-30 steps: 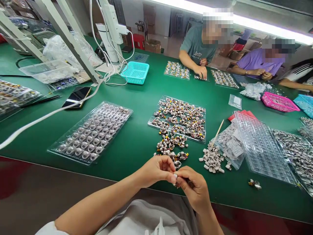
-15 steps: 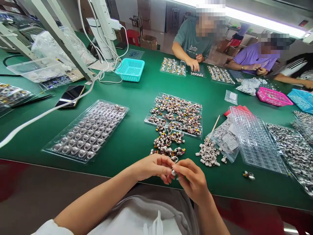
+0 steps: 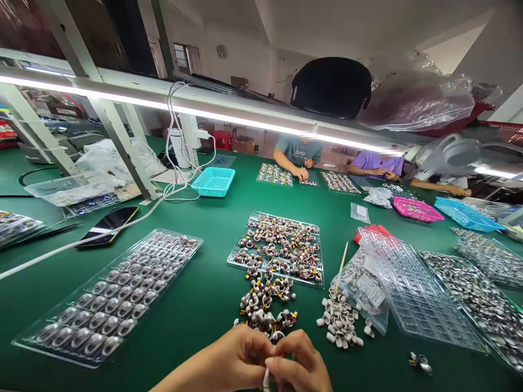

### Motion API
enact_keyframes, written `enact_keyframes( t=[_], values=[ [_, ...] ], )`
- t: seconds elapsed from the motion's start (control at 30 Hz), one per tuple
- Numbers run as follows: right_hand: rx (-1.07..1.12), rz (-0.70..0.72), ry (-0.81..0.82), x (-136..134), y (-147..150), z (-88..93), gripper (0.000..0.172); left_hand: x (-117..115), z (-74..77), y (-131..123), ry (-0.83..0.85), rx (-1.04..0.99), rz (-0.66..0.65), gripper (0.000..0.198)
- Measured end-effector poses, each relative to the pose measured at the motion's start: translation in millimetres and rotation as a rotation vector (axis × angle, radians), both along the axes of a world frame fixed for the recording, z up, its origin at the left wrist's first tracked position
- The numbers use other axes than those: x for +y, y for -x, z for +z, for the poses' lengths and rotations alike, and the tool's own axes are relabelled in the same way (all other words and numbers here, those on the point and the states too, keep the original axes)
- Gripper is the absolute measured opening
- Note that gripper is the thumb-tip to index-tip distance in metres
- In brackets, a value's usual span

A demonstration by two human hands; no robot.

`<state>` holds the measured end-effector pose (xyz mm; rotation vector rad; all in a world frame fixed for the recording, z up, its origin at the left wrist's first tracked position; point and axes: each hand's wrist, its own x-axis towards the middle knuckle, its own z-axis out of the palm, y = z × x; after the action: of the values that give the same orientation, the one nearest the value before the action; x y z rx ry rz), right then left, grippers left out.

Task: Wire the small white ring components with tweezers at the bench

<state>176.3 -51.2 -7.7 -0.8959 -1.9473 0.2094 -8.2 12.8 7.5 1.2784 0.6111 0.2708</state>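
At the bottom centre, my left hand (image 3: 239, 356) and my right hand (image 3: 300, 363) meet, fingertips pinched together. Between them is a small whitish part (image 3: 266, 379), mostly covered by the fingers. Just beyond lies a loose pile of small whitish ring-shaped parts (image 3: 267, 305) with brown and yellow bits. Behind it a clear tray (image 3: 236, 259) holds more of these. To the right is a heap of small beige caps (image 3: 341, 321), a wooden stick (image 3: 342, 264) lying against it.
A long clear tray (image 3: 30, 342) of silvery parts lies left, near a phone (image 3: 108, 226) and white cable. Right are a plastic bag (image 3: 382, 318), clear trays (image 3: 412, 288) and one loose part (image 3: 420, 362). A turquoise basket (image 3: 214, 182) stands behind. Co-workers (image 3: 298, 155) sit across the table.
The view has tilted upward, so the table and hands appear lower and the overhead shelf shows. Both hands still pinch together; the small part is now more hidden.
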Motion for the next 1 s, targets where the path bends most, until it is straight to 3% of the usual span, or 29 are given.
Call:
enact_keyframes(
  t=[0.03,0.13,0.23,0.33,0.47,0.6,0.7,0.8,0.9,1.0],
  values=[
    [0.048,-0.022,0.047,-1,-1,-0.1,0.026,-1,6.7,1,-0.136,0.049,0.007,0.008],
    [0.182,-0.078,0.157,-3,-1,1.7,0.026,-5,23.8,4,-0.555,0.127,0.028,0.019],
    [0.296,-0.023,0.345,-3,-1,2.4,0.025,-5,29.8,4,-0.946,0.056,0.035,0.021],
    [0.489,-0.002,0.602,-7,-2,0.2,0.028,-2,25.4,3,-1.107,-0.056,0.115,0.025],
    [0.613,-0.13,0.725,-16,1,-4.1,0.021,-1,14.4,1,-0.99,-0.123,0.331,0.023],
    [0.539,-0.231,0.556,-21,9,-6.2,0.008,-6,4.4,-5,-0.598,-0.075,0.465,0.015],
    [0.431,-0.2,0.402,-24,13,-5.7,0.019,-9,0.5,-9,-0.27,-0.127,0.528,0.015],
    [0.424,-0.123,0.423,-27,10,-4.9,0.022,-8,1.6,-9,-0.048,-0.214,0.555,0.022],
    [0.549,-0.2,0.502,-25,5,-3.6,0.015,-5,5.9,-7,0.061,-0.242,0.544,0.026],
    [0.589,-0.28,0.554,-21,6,0.0,0.009,-5,8.1,-8,0.065,-0.228,0.563,0.025]
  ],
)
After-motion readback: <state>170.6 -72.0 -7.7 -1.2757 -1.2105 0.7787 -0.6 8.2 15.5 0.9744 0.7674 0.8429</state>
